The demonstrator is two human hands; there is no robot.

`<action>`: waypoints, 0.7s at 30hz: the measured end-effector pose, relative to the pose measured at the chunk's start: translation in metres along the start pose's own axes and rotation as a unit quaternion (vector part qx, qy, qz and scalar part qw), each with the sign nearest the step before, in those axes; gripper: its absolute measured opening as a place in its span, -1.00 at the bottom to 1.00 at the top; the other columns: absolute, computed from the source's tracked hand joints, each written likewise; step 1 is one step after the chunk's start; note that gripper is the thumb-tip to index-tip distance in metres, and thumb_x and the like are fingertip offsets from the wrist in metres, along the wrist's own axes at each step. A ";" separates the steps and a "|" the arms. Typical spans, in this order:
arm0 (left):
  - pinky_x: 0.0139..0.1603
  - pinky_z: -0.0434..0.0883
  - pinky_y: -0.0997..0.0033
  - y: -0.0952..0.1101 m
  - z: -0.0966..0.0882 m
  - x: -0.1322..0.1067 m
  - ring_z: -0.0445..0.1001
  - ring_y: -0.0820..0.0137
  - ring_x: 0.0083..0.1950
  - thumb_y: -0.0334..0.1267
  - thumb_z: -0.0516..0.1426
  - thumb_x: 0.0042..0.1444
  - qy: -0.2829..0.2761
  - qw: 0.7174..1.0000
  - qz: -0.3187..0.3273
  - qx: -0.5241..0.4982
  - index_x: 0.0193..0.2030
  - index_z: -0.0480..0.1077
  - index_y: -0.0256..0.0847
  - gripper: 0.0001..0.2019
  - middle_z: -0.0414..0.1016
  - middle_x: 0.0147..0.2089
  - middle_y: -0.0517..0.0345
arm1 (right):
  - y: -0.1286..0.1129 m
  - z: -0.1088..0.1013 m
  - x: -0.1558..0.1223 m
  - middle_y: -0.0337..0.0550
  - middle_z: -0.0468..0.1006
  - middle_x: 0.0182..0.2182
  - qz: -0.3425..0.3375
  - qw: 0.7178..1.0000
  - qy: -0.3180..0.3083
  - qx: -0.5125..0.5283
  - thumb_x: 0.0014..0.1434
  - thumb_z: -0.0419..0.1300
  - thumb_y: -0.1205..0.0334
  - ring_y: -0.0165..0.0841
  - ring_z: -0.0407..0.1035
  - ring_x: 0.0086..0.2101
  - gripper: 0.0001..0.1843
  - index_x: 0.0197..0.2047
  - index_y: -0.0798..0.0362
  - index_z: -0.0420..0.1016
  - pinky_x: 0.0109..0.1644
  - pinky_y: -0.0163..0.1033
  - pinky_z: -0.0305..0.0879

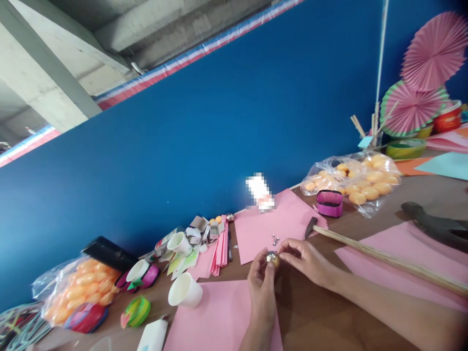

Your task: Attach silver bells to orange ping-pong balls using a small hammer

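Note:
My left hand [262,275] is closed around a small yellow-orange ball [271,258] with shiny silver studs over its upper side. My right hand [302,259] is at the ball's right side, thumb and finger pinched together; whatever they hold is too small to tell. Just beyond the hands, several loose silver studs [275,239] lie on a sheet of pink paper [252,239]. Another pink sheet [219,317] is under my left forearm, with a white paper cup [185,290] standing at its upper left corner.
A clear bag of orange balls [354,178] lies at the back right, another bag [82,287] at the left. A hammer-like tool with a wooden handle [365,246] crosses the right side, near dark-handled shears [435,224]. Small boxes [199,229] crowd the blue wall [183,146].

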State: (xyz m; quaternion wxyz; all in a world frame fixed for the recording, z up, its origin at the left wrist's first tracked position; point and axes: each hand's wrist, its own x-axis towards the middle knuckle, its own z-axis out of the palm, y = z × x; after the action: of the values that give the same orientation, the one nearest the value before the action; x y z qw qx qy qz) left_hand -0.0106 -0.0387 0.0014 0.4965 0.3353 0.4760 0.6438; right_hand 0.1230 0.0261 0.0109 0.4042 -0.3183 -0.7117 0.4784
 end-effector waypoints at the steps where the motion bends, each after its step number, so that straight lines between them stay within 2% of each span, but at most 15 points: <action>1: 0.04 0.32 0.27 0.001 0.001 0.000 0.41 0.25 0.01 -0.21 0.16 0.02 0.002 1.000 -0.003 -0.004 0.12 0.24 -0.22 -0.51 0.45 -0.03 -0.06 | 0.000 0.000 0.000 -0.21 0.50 -0.41 0.001 1.000 0.000 0.002 0.13 0.06 0.23 -0.35 0.38 -0.35 -0.88 -0.35 0.06 0.38 -0.24 -0.27 0.29; 12: 0.03 0.33 0.26 0.000 -0.001 0.001 0.42 0.21 0.01 -0.16 0.20 -0.05 0.019 1.000 -0.023 -0.001 0.01 0.34 -0.24 -0.55 0.46 -0.03 -0.07 | -0.002 0.000 0.000 -0.23 0.50 -0.44 0.007 1.000 -0.002 0.024 0.13 0.07 0.23 -0.35 0.37 -0.37 -0.88 -0.39 0.06 0.37 -0.25 -0.28 0.28; 21: 0.04 0.33 0.26 -0.003 -0.002 0.002 0.43 0.21 -0.01 -0.14 0.23 -0.09 0.038 0.999 -0.013 0.002 -0.01 0.36 -0.24 -0.54 0.47 -0.04 -0.08 | 0.004 0.003 0.002 -0.21 0.50 -0.44 0.013 0.999 -0.005 0.038 0.12 0.08 0.21 -0.35 0.38 -0.36 -0.87 -0.38 0.07 0.38 -0.25 -0.29 0.28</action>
State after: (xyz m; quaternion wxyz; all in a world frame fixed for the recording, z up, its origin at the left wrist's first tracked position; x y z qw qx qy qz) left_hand -0.0124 -0.0369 -0.0027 0.4859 0.3051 0.4999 0.6488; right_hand 0.1201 0.0277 0.0074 0.4065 -0.3096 -0.6908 0.5115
